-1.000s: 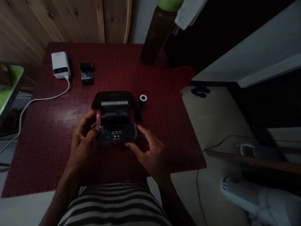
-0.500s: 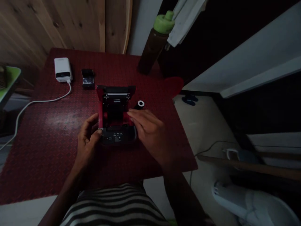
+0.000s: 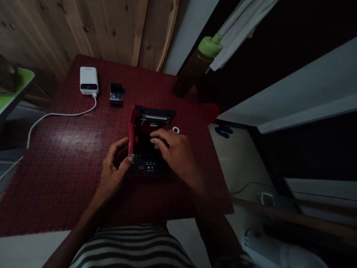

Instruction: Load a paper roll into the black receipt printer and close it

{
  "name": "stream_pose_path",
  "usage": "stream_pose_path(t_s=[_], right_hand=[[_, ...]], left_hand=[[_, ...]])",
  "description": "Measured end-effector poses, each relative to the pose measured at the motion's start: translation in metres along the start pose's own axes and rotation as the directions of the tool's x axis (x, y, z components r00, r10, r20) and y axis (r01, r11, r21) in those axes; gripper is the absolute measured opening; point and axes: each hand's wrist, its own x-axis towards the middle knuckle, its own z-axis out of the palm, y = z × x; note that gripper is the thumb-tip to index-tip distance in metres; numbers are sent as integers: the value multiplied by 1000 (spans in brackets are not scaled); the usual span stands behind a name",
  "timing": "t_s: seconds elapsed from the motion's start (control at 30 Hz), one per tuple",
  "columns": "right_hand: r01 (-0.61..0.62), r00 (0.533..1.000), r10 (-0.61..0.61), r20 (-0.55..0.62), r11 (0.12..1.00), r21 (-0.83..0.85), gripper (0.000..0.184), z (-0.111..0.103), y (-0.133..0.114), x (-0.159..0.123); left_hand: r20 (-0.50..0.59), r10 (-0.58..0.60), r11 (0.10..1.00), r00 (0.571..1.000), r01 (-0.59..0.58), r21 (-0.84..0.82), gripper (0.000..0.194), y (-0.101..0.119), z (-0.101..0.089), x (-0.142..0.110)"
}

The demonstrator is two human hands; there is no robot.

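Observation:
On the table sits a small red and black printer, its lid raised at the back and its dark inner compartment exposed. My left hand holds it at the left: the thumb presses the front corner and the fingers curl against the red side wall. Over the right part of the compartment is my right hand, thumb and forefinger bent and slightly apart, with no object visible between them. Whether those fingertips touch the inside is too dark to tell. A roll with a white ring-shaped end shows just behind my right hand.
A white power bank with a plugged-in white cable is at the back left of the red patterned table. Near it lies a small black roll of film. A tall bottle with a green cap stands at the back right.
My right hand has moved from the compartment's right edge inward over its middle, and its fingertips have parted a little. My left hand keeps its hold. The whole view has shifted.

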Motion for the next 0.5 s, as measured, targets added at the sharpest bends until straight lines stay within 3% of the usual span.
stream_pose_path(t_s=[0.1,0.17,0.33,0.5], right_hand=[[78,973,-20,231,966,-245,15,5,-1,20],[117,951,-20,307,946,-301,14,11,-3,32],[166,933,-42,357,931,-324,22,21,-8,46],[106,944,44,327,899,-426,20,4,-18,33]], left_hand=[[-1,7,1000,1000,-7,11,54,1,0,0],[1,1,1000,1000,-1,10,55,1,0,0],[1,3,1000,1000,-3,-6,53,1,0,-1],[4,5,1000,1000,-5,18,50,2,0,0]])
